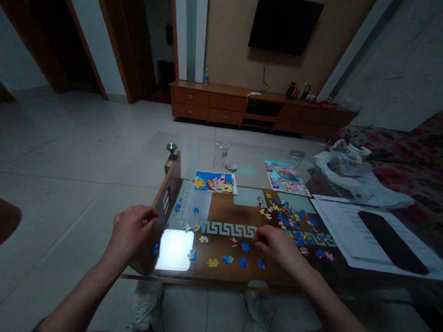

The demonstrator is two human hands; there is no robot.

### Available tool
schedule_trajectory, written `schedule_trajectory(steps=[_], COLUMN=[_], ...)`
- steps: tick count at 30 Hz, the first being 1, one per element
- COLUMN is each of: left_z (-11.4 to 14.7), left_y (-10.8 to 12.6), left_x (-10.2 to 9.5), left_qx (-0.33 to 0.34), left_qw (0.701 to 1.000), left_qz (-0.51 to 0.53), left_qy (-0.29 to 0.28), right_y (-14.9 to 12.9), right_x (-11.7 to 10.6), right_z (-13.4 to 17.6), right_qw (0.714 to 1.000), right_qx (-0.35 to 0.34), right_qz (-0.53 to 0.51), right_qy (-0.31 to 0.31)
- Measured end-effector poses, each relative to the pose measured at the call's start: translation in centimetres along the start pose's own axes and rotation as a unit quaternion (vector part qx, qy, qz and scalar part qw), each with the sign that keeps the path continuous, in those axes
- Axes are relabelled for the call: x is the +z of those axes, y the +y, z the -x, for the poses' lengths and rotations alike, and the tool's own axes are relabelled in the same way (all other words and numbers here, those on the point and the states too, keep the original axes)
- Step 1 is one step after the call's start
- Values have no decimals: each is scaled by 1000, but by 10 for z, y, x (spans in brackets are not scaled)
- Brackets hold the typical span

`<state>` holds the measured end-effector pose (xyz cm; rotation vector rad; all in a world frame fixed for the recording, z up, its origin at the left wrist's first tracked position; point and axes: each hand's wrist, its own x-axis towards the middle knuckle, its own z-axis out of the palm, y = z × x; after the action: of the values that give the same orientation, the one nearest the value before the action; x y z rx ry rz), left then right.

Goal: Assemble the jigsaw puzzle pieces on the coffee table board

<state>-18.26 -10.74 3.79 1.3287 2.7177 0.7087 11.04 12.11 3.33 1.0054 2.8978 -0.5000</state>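
My left hand (132,230) hovers over the left edge of the glass table, its fingers curled closed; whether anything is in them is hidden. Over the table's middle right, my right hand (275,244) has its fingers pinched together, and I cannot make out what, if anything, they hold. Beyond the right hand lies a loose heap of jigsaw pieces (289,215). Between the hands, several single pieces are spread out, including a yellow jigsaw piece (213,263) and a blue jigsaw piece (245,247). Farther back lies a cartoon picture card (215,182).
A glass jar (220,156) and a lid (231,167) stand behind the card. Cartoon sheets (287,183) lie back right. On the right are papers (334,220), a black phone-like slab (391,242) and a plastic bag (359,175). A bright reflection glares at front left.
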Motion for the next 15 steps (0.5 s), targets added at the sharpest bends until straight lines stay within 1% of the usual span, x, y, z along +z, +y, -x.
schedule_trajectory(steps=[10, 15], left_z=[0, 0], left_y=[-2, -1], left_x=[2, 2], left_qx=[5, 6], left_qw=[1000, 1000], left_qz=[12, 21], left_qy=[-1, -3], right_y=[-13, -19], right_x=[-7, -4], right_z=[2, 1], right_qw=[1000, 999], right_qx=[-6, -20], right_qz=[-6, -33], right_qy=[-15, -12])
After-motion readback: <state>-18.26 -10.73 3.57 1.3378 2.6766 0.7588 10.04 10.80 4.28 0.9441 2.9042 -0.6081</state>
